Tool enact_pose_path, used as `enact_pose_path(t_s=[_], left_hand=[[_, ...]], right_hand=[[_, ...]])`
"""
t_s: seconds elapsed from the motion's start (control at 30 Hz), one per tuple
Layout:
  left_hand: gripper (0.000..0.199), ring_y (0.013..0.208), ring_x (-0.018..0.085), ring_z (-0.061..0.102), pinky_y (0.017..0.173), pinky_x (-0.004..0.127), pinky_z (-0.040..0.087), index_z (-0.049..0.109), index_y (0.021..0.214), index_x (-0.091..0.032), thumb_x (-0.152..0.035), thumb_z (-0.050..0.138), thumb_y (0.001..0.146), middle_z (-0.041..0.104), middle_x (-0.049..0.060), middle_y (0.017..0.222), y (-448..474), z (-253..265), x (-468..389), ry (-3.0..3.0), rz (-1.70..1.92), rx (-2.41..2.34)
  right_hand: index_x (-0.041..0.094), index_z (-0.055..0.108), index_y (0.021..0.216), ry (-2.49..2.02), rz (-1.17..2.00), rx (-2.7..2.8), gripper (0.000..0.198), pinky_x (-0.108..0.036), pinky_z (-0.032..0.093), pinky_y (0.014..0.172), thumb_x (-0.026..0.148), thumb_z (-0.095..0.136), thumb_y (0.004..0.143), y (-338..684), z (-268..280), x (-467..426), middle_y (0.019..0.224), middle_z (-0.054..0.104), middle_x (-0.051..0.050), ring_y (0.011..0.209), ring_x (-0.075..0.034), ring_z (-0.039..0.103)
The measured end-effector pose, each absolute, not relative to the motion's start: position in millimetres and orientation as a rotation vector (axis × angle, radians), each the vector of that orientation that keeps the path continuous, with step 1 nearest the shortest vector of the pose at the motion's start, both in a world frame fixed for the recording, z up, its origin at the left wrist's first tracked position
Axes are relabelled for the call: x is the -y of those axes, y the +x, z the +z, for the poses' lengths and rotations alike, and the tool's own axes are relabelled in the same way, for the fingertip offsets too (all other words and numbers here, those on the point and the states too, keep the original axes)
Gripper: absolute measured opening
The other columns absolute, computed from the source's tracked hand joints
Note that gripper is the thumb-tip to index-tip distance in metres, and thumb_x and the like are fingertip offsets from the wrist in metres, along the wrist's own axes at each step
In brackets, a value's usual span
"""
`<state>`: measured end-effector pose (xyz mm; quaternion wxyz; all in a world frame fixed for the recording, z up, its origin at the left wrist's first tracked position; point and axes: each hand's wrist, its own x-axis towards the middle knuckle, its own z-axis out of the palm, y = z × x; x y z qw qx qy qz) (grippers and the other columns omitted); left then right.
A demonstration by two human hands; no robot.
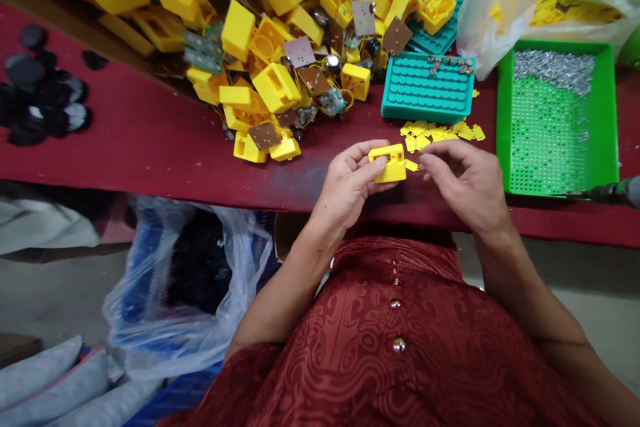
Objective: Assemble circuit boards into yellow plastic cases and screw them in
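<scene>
My left hand (347,180) is wrapped round a small yellow plastic casing (393,163), its thumb on the near face and a rectangular opening towards the top. Just right of the casing, my right hand (467,180) has thumb and forefinger pinched together. Whatever lies in that pinch is hidden or too small to name. A small flat yellow piece (411,165) shows between the casing and my right fingertips; I cannot tell whether they touch it. Behind my hands several similar flat yellow pieces (445,132) are scattered on the red cloth.
A heap of yellow casings (277,88) with circuit boards and wires covers the back. A teal ridged tray (427,90) holds small metal parts. Screws (555,68) fill the far end of a green basket (505,127); a screwdriver-like tool (615,192) crosses its near edge. Black round parts (43,90) lie left.
</scene>
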<state>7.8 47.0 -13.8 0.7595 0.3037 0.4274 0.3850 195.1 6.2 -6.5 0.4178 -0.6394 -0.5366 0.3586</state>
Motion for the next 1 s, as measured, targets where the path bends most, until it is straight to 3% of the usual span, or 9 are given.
enact_pose_path(t_s=[0.13, 0.27, 0.33, 0.63, 0.77, 1.0], left_hand=[[0.037, 0.076, 0.013, 0.076, 0.067, 0.022, 0.063, 0.072, 0.105, -0.018, -0.024, 0.088, 0.072, 0.083, 0.002, 0.094, 9.6, -15.9, -46.0, 0.654, 0.829, -0.937], [0.039, 0.084, 0.013, 0.078, 0.074, 0.021, 0.062, 0.073, 0.106, -0.018, -0.027, 0.090, 0.073, 0.084, 0.003, 0.100, 13.2, -19.5, -46.4, 0.710, 0.877, -0.909], [0.038, 0.087, 0.013, 0.077, 0.079, 0.021, 0.062, 0.074, 0.106, -0.018, -0.027, 0.090, 0.073, 0.084, 0.004, 0.100, 14.9, -19.9, -46.3, 0.735, 0.899, -0.882], [0.037, 0.088, 0.013, 0.077, 0.082, 0.022, 0.061, 0.075, 0.108, -0.018, -0.029, 0.090, 0.076, 0.084, 0.003, 0.099, 19.0, -16.4, -45.3, 0.779, 0.850, -0.844], [0.038, 0.084, 0.012, 0.076, 0.079, 0.021, 0.061, 0.075, 0.106, -0.018, -0.030, 0.092, 0.075, 0.084, 0.003, 0.097, 20.6, -18.2, -46.5, 0.781, 0.883, -0.826], [0.044, 0.087, 0.014, 0.077, 0.082, 0.024, 0.062, 0.073, 0.112, -0.019, -0.039, 0.094, 0.079, 0.084, 0.005, 0.104, 23.1, -21.3, -44.5, 0.882, 0.891, -0.795]], right_hand=[[0.016, 0.079, 0.091, -1.578, 0.959, 1.347, 0.029, -0.026, 0.051, 0.071, 0.044, 0.074, 0.088, 201.3, -7.0, -5.3, 0.084, 0.075, -0.005, 0.073, -0.012, 0.067], [0.013, 0.079, 0.098, -1.511, 1.294, 1.299, 0.055, -0.024, 0.049, 0.064, 0.065, 0.083, 0.081, 194.8, -11.6, -4.5, 0.084, 0.074, -0.006, 0.068, -0.010, 0.062], [0.011, 0.077, 0.100, -1.427, 1.371, 1.231, 0.062, -0.022, 0.048, 0.062, 0.067, 0.087, 0.076, 190.3, -15.4, -5.1, 0.084, 0.073, -0.006, 0.067, -0.009, 0.060], [0.015, 0.068, 0.089, -1.215, 1.421, 1.076, 0.058, -0.020, 0.051, 0.067, 0.061, 0.096, 0.069, 189.4, -24.6, -6.2, 0.081, 0.067, -0.001, 0.069, -0.006, 0.056], [0.014, 0.069, 0.094, -1.197, 1.526, 1.075, 0.061, -0.020, 0.055, 0.064, 0.066, 0.093, 0.072, 190.5, -24.2, -5.4, 0.080, 0.069, -0.002, 0.068, -0.008, 0.063], [0.013, 0.068, 0.083, -1.130, 1.506, 0.929, 0.058, -0.019, 0.053, 0.058, 0.068, 0.087, 0.080, 189.9, -28.2, 0.2, 0.073, 0.068, -0.003, 0.060, -0.007, 0.061]])
